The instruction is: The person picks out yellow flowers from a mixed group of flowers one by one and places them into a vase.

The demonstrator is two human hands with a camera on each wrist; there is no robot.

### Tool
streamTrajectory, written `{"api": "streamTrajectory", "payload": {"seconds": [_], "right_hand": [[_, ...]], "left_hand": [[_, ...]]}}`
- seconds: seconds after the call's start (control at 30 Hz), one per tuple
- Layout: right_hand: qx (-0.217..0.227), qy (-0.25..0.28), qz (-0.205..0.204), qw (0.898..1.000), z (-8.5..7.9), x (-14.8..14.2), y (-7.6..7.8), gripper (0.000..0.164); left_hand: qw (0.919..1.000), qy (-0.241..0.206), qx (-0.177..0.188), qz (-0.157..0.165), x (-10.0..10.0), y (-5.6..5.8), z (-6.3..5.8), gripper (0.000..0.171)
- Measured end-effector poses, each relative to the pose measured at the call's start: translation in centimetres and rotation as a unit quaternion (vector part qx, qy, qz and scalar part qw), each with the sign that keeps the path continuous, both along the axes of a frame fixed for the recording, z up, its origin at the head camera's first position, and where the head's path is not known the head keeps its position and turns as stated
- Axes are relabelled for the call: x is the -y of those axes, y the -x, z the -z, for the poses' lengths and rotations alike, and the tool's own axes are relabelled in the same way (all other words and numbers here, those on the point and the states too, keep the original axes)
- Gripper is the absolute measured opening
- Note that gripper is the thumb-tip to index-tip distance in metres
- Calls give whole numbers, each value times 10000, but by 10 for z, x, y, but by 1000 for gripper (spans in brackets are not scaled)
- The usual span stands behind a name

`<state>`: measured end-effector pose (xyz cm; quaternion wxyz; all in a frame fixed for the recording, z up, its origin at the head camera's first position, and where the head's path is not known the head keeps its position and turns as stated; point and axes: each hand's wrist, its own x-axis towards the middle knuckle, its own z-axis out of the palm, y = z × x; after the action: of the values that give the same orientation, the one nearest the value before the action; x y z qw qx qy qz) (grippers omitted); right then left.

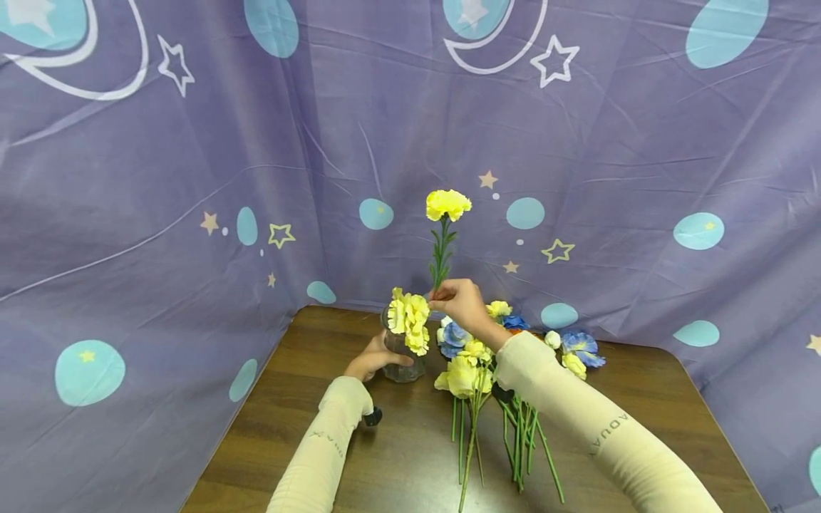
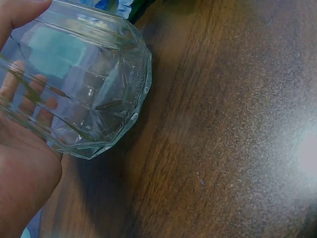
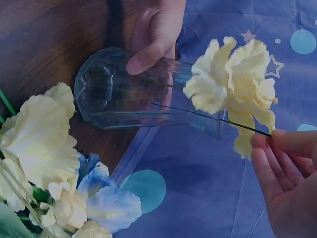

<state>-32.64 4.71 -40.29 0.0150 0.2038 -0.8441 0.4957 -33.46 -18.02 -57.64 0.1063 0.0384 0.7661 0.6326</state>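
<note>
My left hand [image 1: 377, 356] grips a clear faceted glass vase [image 1: 404, 369], fingers round one side and thumb on the other. Ruffled yellow flowers [image 1: 410, 320] hang over its rim; stems [image 2: 74, 126] show through the glass in the left wrist view. Above and right of the mouth, my right hand [image 1: 463, 305] pinches the green stem of a yellow carnation [image 1: 447, 205], bloom upward. In the right wrist view the thin lower stem [image 3: 242, 127] runs from the fingertips across the vase's mouth; I cannot tell whether its end is inside or in front of the glass.
Right of the vase, loose artificial flowers lie on the wooden table [image 1: 288, 413]: large yellow blooms [image 1: 465, 377], blue-and-white ones [image 1: 582, 348] and several green stems [image 1: 519, 449] pointing toward the near edge. A purple patterned cloth [image 1: 359, 128] hangs behind the table and at its sides.
</note>
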Motion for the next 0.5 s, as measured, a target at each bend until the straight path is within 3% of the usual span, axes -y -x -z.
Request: {"api": "streamTrajectory", "payload": {"seconds": [0.5], "right_hand": [[147,-441,-480,9978,6,-5,5,14]], "left_hand": [[9999,-133,-93,60,0,2,1,100]]}}
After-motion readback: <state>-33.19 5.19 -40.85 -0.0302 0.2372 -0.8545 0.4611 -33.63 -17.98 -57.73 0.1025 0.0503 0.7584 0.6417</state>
